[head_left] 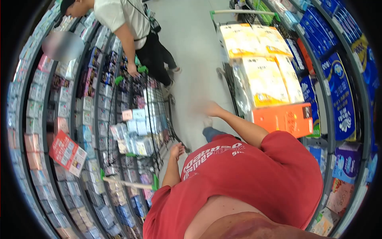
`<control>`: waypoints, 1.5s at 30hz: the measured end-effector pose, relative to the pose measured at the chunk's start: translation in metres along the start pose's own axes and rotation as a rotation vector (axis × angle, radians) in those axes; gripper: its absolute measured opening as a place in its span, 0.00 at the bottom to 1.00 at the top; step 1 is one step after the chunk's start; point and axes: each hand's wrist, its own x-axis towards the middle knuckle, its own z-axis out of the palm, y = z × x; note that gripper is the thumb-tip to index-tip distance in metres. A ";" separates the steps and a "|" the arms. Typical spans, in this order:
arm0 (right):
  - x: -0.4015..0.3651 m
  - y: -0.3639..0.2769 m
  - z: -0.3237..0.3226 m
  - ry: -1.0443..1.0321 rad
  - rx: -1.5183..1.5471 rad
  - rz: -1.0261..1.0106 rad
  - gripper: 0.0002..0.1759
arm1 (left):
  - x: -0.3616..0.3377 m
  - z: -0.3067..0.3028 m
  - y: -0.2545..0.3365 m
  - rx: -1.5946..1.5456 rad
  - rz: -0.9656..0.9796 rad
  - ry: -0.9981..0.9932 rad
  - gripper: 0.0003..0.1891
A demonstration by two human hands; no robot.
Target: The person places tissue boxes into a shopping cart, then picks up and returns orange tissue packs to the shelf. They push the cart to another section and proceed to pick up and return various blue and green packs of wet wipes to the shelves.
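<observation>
My left hand (177,150) hangs beside my red shirt (234,171), fingers loosely curled and apart, with nothing visible in it. It is near the wire shopping cart (159,115) on the left and does not appear to touch it. My right hand (205,107) reaches across in front of me over the grey floor; it is smeared, so its fingers do not show clearly. To its right stand stacked white and yellow packs (264,81), with an orange box (282,119) at the near end. Small white and light blue packs (139,125) fill part of the left cart.
A person in a white T-shirt (121,20) leans toward the left shelves, one hand by the cart's green corner. Shelves of small packs (36,147) line the left side, with a red sign (67,153). Large blue packs (340,91) line the right. Grey floor (191,51) runs between.
</observation>
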 end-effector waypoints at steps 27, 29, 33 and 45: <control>0.320 0.285 -0.481 1.975 0.713 0.817 0.42 | 0.369 0.177 0.551 0.471 0.069 -0.419 0.12; 0.319 0.293 -0.491 2.046 0.976 0.714 0.36 | 0.383 0.194 0.588 0.479 0.109 -0.402 0.12; 0.312 0.300 -0.492 2.212 1.015 0.739 0.22 | 0.417 0.233 0.662 0.638 0.153 -0.412 0.17; 0.305 0.229 -0.483 2.286 1.030 0.838 0.14 | 0.530 0.319 0.802 1.086 0.169 -0.594 0.20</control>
